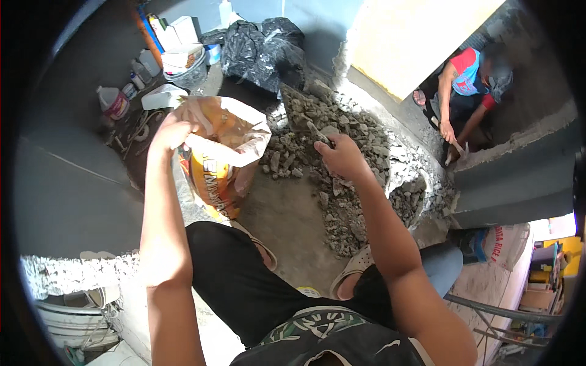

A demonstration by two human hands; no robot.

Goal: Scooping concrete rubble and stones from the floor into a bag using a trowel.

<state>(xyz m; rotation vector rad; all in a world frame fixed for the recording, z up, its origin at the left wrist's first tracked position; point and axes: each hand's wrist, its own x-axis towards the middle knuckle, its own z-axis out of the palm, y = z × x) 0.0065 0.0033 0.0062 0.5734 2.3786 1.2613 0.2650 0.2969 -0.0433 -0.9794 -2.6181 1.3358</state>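
At the rim of an orange and white sack, my left hand is closed, its fingers pinching the edge. The sack stands upright with its mouth gaping; its bottom contents are hidden. My right hand is wrapped round the handle of a trowel. The trowel's grey, dusty blade points away from me over the rubble pile, whose colour nearly matches it. Broken grey concrete chunks and finer debris make up this pile, just right of the sack.
Black plastic bags sit at the back, beside a bucket and several bottles and jugs. At the far right a co-worker crouches behind a broken wall edge, holding a hammer-like tool. A printed sack lies at right.
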